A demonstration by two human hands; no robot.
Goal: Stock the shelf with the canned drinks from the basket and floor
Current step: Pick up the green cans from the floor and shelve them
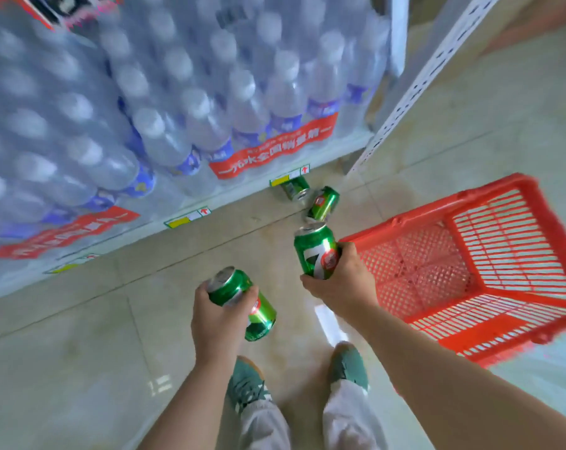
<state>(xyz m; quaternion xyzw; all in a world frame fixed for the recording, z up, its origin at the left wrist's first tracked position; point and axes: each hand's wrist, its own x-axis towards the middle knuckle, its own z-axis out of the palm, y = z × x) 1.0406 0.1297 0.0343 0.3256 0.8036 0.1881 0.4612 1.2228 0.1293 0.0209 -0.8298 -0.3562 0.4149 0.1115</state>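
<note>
Left hand (pixel 221 315): closed around a green can (pixel 234 292) from above, with a second green can (pixel 260 316) lying under it; whether the fingers also grip this lower can is not clear, since the hand covers where the two cans meet. Both are held above the tiled floor (pixel 80 368), tops pointing up and to the left.

Right hand (pixel 341 279): clenched around the lower half of a third green can (pixel 317 251), held nearly upright with its white numeral facing the camera.

On the floor, two further green cans lie on their sides: one (pixel 323 203) just beyond the right hand's can, the other (pixel 294 187) against the foot of the shelf (pixel 190 209).

The red basket (pixel 470 271) sits to the right of the right hand, tipped so its open side faces the viewer; no cans show inside it.

The bottom of the shelf carries wrapped packs of water bottles (pixel 210 125) with red banners. Yellow-and-white price tags (pixel 187 217) are fixed along its front edge.

Two green shoes (pixel 348 365) stand on the floor below the hands.
</note>
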